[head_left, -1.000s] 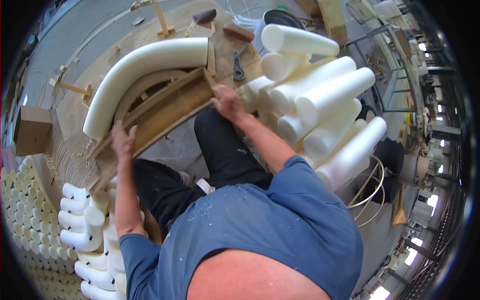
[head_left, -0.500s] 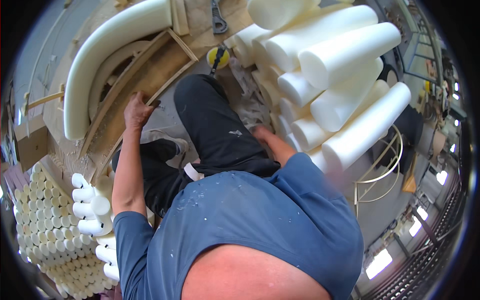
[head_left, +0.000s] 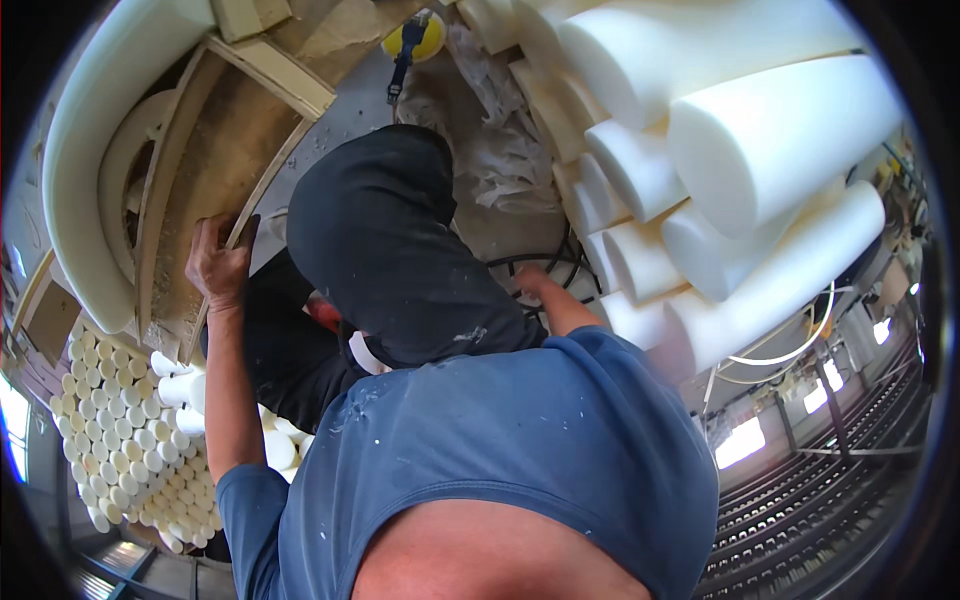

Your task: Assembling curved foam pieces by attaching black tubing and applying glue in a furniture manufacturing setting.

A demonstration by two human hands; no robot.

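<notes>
My left hand [head_left: 218, 264] is closed over the near edge of a curved wooden frame [head_left: 205, 135], its fingers on the inner side. The frame has a brown bottom panel and thin raised side strips. Low by my bent knee, my right hand [head_left: 531, 279] is beside a black open frame of curved bars [head_left: 572, 262]. Its fingers show too little to tell whether they grip a bar. Along the far side of the wooden frame lies a thick curved white foam piece [head_left: 75, 170].
Large white foam rolls [head_left: 790, 140] are stacked on the right. A yellow round container [head_left: 430, 38] with a black-handled tool [head_left: 405, 62] stands ahead, near crumpled plastic sheeting [head_left: 505, 150]. Many smaller white cylinders [head_left: 120, 420] are piled at the left. A pale hoop [head_left: 800, 340] is behind the rolls.
My view has shifted forward and right, so the wooden frame sits further left and the rolls look closer. The black barred frame now shows by my right hand. My left hand stays on the wooden edge.
</notes>
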